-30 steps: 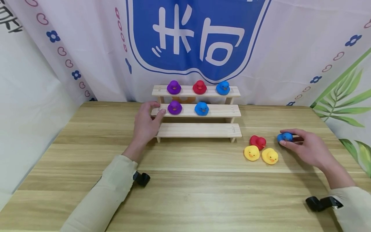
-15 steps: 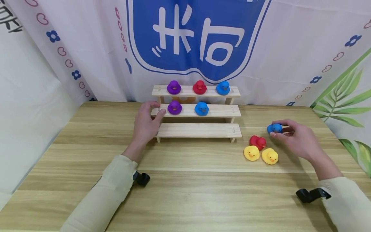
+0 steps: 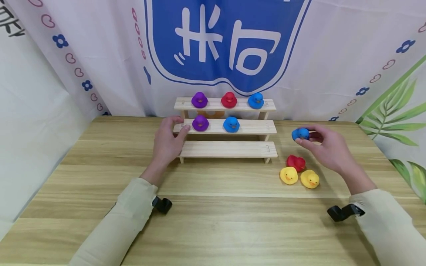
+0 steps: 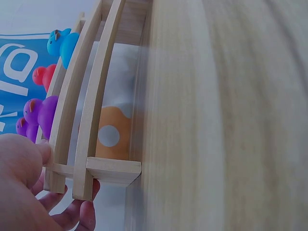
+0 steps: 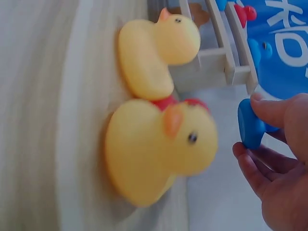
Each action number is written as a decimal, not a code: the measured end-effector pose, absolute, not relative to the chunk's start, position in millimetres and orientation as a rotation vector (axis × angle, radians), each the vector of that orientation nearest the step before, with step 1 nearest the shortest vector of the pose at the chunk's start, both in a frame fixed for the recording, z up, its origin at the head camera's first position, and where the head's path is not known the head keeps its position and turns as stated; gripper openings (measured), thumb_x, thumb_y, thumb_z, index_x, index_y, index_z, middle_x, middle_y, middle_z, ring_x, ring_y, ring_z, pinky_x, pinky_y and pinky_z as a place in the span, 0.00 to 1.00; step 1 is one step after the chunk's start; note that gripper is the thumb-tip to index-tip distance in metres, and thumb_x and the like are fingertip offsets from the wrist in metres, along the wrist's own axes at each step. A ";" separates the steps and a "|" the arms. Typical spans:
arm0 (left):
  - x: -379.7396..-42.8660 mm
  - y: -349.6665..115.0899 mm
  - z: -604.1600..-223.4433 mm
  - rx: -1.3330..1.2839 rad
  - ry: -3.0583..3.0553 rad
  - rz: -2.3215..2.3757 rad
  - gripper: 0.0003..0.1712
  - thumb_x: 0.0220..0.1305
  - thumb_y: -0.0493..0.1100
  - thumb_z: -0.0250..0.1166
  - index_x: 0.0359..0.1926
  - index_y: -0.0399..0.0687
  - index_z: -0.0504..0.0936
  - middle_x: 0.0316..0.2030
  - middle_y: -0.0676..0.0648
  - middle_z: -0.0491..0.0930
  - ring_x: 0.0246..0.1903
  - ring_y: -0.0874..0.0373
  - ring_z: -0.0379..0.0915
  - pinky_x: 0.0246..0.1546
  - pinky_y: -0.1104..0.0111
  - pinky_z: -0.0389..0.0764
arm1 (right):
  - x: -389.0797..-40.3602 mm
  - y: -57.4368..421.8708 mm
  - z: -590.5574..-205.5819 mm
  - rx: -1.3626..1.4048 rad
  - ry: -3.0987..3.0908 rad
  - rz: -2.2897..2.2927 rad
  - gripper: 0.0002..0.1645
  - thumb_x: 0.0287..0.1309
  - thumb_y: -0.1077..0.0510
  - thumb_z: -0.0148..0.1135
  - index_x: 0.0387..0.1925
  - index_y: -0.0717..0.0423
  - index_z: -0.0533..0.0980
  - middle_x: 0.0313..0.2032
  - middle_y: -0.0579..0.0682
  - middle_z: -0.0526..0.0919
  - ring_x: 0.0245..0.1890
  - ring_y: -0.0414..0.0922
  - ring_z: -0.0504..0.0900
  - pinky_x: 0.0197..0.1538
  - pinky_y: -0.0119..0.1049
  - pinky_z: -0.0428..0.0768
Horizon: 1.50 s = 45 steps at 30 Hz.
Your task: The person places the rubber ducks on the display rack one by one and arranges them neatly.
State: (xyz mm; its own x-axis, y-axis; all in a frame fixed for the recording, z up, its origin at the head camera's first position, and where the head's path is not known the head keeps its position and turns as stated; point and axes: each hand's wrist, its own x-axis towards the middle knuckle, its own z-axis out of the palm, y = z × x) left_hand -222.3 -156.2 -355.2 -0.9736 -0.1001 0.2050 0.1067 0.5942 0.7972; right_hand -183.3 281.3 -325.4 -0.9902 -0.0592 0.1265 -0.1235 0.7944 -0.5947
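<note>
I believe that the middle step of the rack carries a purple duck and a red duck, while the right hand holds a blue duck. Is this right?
One colour is wrong: the head view shows that the middle step of the rack carries a purple duck and a blue duck, not a red one. The right hand does hold another blue duck.

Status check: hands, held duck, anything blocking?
Right hand holding blue duck above table, right of wooden rack. Left hand gripping rack's left end. Nothing visible between held duck and rack.
</note>
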 end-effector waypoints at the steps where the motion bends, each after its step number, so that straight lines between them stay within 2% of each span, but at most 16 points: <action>1: -222.3 -156.2 -355.1 -0.004 -2.596 -1.319 0.25 0.79 0.52 0.61 0.67 0.43 0.75 0.72 0.40 0.72 0.75 0.39 0.66 0.78 0.42 0.65 | -184.5 278.2 -324.1 0.164 -2.871 0.972 0.33 0.73 0.43 0.65 0.70 0.56 0.73 0.63 0.65 0.80 0.63 0.66 0.80 0.64 0.65 0.81; 21: -222.4 -156.3 -355.5 -0.012 -2.587 -1.318 0.24 0.79 0.52 0.61 0.67 0.44 0.75 0.71 0.40 0.73 0.72 0.39 0.68 0.76 0.43 0.67 | -205.1 226.7 -316.8 0.364 -2.798 1.082 0.28 0.73 0.52 0.67 0.68 0.59 0.74 0.62 0.62 0.81 0.64 0.63 0.80 0.66 0.62 0.82; 31: -223.0 -156.5 -355.1 0.001 -2.593 -1.327 0.24 0.79 0.51 0.61 0.67 0.44 0.75 0.72 0.40 0.72 0.72 0.39 0.69 0.76 0.43 0.68 | -211.7 215.9 -316.0 0.419 -2.796 1.080 0.28 0.73 0.53 0.67 0.68 0.58 0.74 0.61 0.60 0.82 0.62 0.60 0.81 0.67 0.61 0.81; 35: -222.3 -156.7 -354.5 0.001 -2.595 -1.328 0.24 0.79 0.51 0.62 0.67 0.44 0.75 0.72 0.40 0.72 0.73 0.39 0.67 0.77 0.43 0.66 | -214.6 211.1 -315.9 0.471 -2.799 1.057 0.28 0.73 0.52 0.66 0.68 0.57 0.74 0.60 0.59 0.83 0.60 0.58 0.80 0.64 0.59 0.83; 38: -222.0 -157.1 -354.0 0.007 -2.594 -1.333 0.25 0.79 0.52 0.61 0.67 0.44 0.75 0.73 0.40 0.71 0.74 0.39 0.66 0.78 0.43 0.65 | -216.6 206.2 -315.2 0.483 -2.829 1.029 0.28 0.74 0.50 0.66 0.69 0.54 0.74 0.59 0.58 0.83 0.58 0.56 0.79 0.59 0.54 0.84; 42: -222.1 -157.2 -354.2 0.005 -2.589 -1.334 0.24 0.79 0.52 0.61 0.67 0.43 0.75 0.72 0.39 0.72 0.74 0.39 0.66 0.78 0.43 0.65 | -219.8 200.0 -315.8 0.467 -2.867 0.999 0.28 0.74 0.48 0.65 0.70 0.51 0.74 0.58 0.56 0.83 0.55 0.54 0.77 0.54 0.46 0.82; 45: -222.1 -156.8 -354.6 0.000 -2.592 -1.330 0.25 0.79 0.52 0.61 0.67 0.44 0.75 0.72 0.39 0.72 0.74 0.39 0.66 0.78 0.43 0.65 | -221.5 196.1 -317.0 0.468 -2.866 0.990 0.28 0.74 0.49 0.65 0.69 0.51 0.74 0.58 0.56 0.83 0.54 0.54 0.77 0.54 0.46 0.81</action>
State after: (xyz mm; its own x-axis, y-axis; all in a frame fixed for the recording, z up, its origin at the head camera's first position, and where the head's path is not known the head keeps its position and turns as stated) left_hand -222.1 -156.8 -354.6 -0.9740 -0.1033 0.2016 0.1035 0.5887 0.8017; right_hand -221.5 196.1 -317.0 -0.9508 -0.2606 0.1673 -0.3083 0.7457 -0.5906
